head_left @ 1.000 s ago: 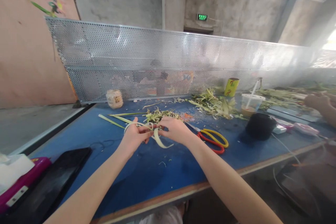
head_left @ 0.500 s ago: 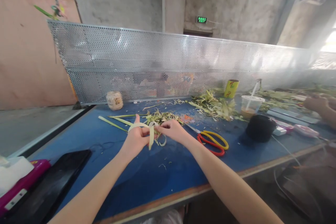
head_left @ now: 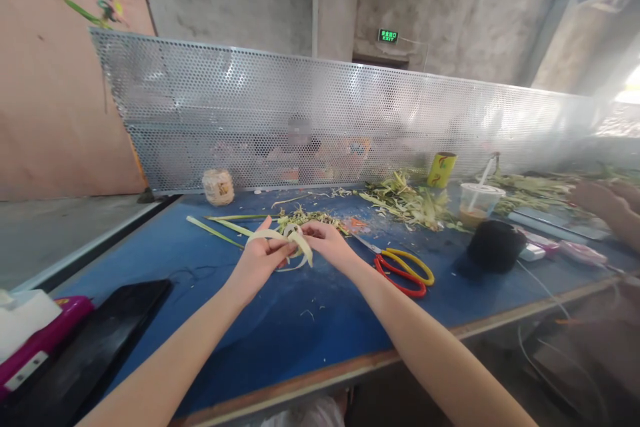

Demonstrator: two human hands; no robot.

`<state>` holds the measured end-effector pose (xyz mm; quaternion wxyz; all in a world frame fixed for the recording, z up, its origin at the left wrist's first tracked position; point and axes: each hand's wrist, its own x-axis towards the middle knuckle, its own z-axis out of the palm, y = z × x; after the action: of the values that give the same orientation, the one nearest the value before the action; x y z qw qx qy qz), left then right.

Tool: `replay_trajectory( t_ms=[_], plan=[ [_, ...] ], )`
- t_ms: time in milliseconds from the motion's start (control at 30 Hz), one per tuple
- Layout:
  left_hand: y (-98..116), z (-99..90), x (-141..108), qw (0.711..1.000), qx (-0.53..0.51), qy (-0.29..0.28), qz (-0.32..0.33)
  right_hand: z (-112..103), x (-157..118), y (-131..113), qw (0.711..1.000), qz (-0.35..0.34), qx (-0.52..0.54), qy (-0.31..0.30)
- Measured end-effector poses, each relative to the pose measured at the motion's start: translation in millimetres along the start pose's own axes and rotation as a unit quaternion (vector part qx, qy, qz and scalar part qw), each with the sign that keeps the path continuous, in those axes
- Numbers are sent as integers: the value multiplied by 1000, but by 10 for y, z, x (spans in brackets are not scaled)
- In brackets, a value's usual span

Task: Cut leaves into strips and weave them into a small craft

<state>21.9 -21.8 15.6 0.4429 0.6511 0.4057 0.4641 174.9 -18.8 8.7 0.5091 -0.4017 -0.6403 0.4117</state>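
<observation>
Pale green plant strips (head_left: 304, 250), flat and curled into loops, are held between my two hands over the blue table. My left hand (head_left: 261, 259) pinches them from the left, and one strip arches over the base of its thumb. From the right, the fingers of my right hand (head_left: 325, 240) close on the same looped strips; its fingertips are partly hidden. Just behind my hands lies a heap of plant scraps (head_left: 313, 217). Long green stalks (head_left: 215, 232) rest to the left. Scissors (head_left: 403, 270) with red and yellow handles lie right of my right hand.
A perforated metal screen (head_left: 260, 107) borders the blue table (head_left: 280, 347) at the back. A woven pale pot (head_left: 219, 187) stands back left; a black phone-like slab (head_left: 125, 327) lies front left. A lidded cup (head_left: 477, 203) and black spool (head_left: 495, 245) stand right, near another person's hand (head_left: 597, 199).
The strip end that hung down in front of my left fingers now bends to the right, towards my right hand. Both hands stay close together at about the same spot.
</observation>
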Motion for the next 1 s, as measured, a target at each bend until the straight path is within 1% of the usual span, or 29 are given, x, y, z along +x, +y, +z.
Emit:
replay_trajectory(
  t_ms=[67, 100, 167, 233, 300, 400, 467, 533, 567, 633, 733, 800, 867, 933, 1000],
  plan=[
    [-10, 2, -1, 1000, 9, -21, -1, 3, 3, -4, 999, -18, 30, 12],
    [-9, 9, -5, 1000, -3, -21, -12, 2, 5, -4, 999, -27, 43, 17],
    [8, 34, -19, 997, -62, 3, -54, -1, 7, -2, 997, -42, 60, 20],
    [42, 62, -37, 987, -134, 23, -89, -4, -2, -3, 997, -47, 65, 13],
    [76, 78, -50, 977, -188, 18, -102, -7, -28, -19, 996, -66, 53, 5],
    [93, 68, -56, 968, -224, 6, -108, -17, -88, -77, 990, -133, -26, -22],
    [75, 51, -52, 968, -223, 10, -116, -34, -122, -123, 977, -185, -104, -37],
    [45, 38, -47, 970, -213, 4, -118, -58, -138, -156, 957, -229, -175, -43],
    [29, 34, -45, 972, -205, -12, -114, -71, -140, -166, 945, -249, -205, -42],
    [4, 35, -43, 976, -186, -64, -93, -91, -139, -177, 924, -277, -259, -36],
    [-13, 44, -47, 976, -161, -135, -64, -98, -151, -198, 906, -272, -322, -33],
    [-6, 48, -57, 974, -152, -157, -60, -91, -170, -224, 898, -265, -350, -43],
    [13, 46, -72, 971, -152, -170, -71, -84, -189, -253, 888, -282, -360, -41],
    [38, 41, -89, 968, -161, -162, -101, -85, -201, -272, 882, -310, -352, -48],
    [63, 36, -107, 965, -165, -148, -143, -94, -204, -277, 881, -318, -342, -78]
  ],
)
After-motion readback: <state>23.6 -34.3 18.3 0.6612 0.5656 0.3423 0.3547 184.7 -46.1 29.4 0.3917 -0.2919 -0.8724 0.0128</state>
